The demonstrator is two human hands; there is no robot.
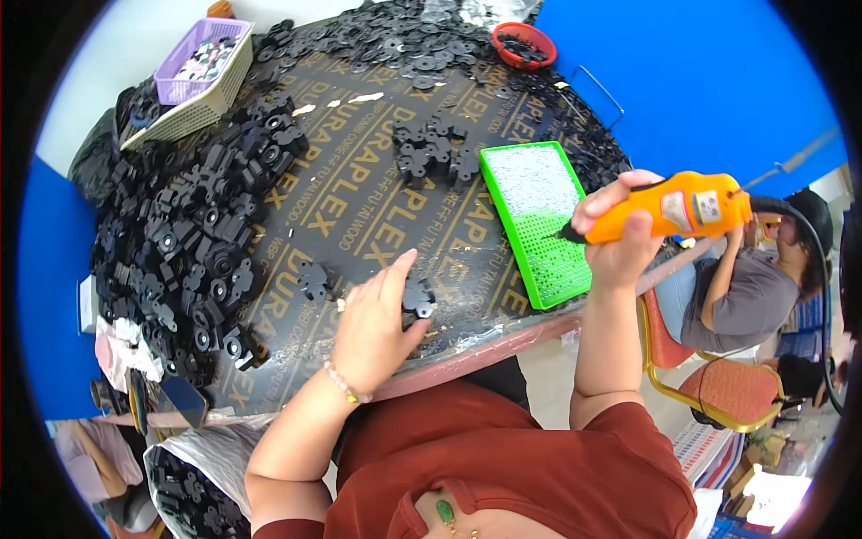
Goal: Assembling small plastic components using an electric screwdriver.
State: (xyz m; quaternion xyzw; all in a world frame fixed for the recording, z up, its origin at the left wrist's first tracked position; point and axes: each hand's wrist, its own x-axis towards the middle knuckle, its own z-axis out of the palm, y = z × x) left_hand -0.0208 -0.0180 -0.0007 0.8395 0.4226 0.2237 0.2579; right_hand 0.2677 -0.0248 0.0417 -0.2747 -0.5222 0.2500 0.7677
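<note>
My right hand [620, 235] grips an orange electric screwdriver [669, 208], its black tip pointing left over the green screw tray [539, 234]. The tray holds a bed of small silver screws at its far end. My left hand [375, 323] rests on the dark tabletop with fingers on a small black plastic part [417, 296]. Another black part [314, 280] lies just left of that hand.
A large heap of black parts [193, 242] covers the table's left side, with a smaller cluster [435, 151] in the middle. A lilac basket [193, 67] and a red bowl [523, 43] stand at the back. Another person [745, 283] sits on a chair at right.
</note>
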